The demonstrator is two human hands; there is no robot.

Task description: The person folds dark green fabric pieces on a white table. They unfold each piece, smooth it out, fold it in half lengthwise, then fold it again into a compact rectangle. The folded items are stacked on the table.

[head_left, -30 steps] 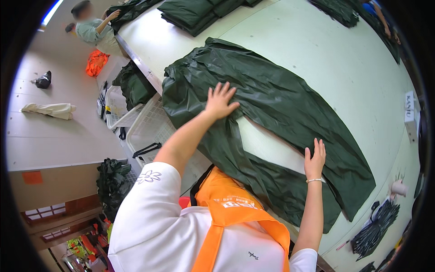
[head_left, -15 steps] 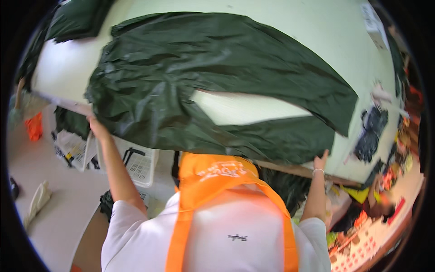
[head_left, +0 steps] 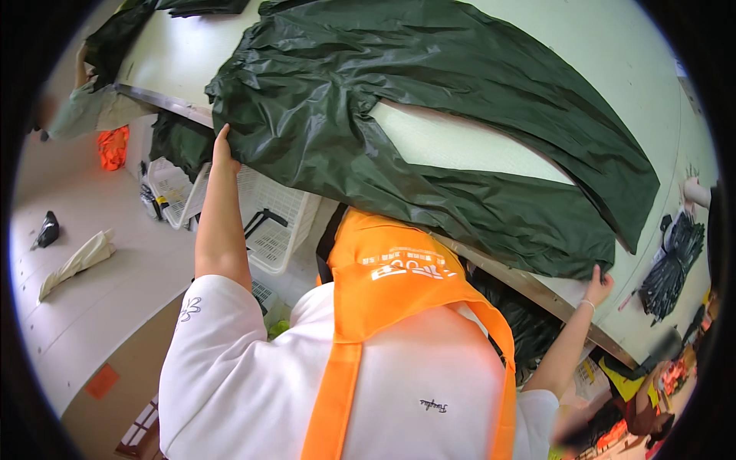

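Dark green, shiny waterproof trousers (head_left: 307,130) lie spread over a pale tabletop (head_left: 475,142), with the gathered waist to the left and both legs reaching right. My left hand (head_left: 224,149) grips the near corner of the waist, its thumb on top and the other fingers hidden under the fabric. At the hem of the nearer leg, my right hand (head_left: 599,285) pinches the corner. A wedge of tabletop shows between the two legs. The trousers' near side hangs slightly over the table edge, in front of my orange apron (head_left: 391,253).
White plastic baskets (head_left: 287,211) stand below the table's left end. A dark folded bundle (head_left: 675,264) lies on the right, near another person's hand (head_left: 696,192). A co-worker's sleeve (head_left: 96,111) shows at the far left. An orange cloth (head_left: 113,147) and a pale wrapped bundle (head_left: 77,264) are left.
My view has turned, so the table edge slants more and the trousers appear farther right. Both hands keep their hold on the same corners. Another person's hand now shows at the right.
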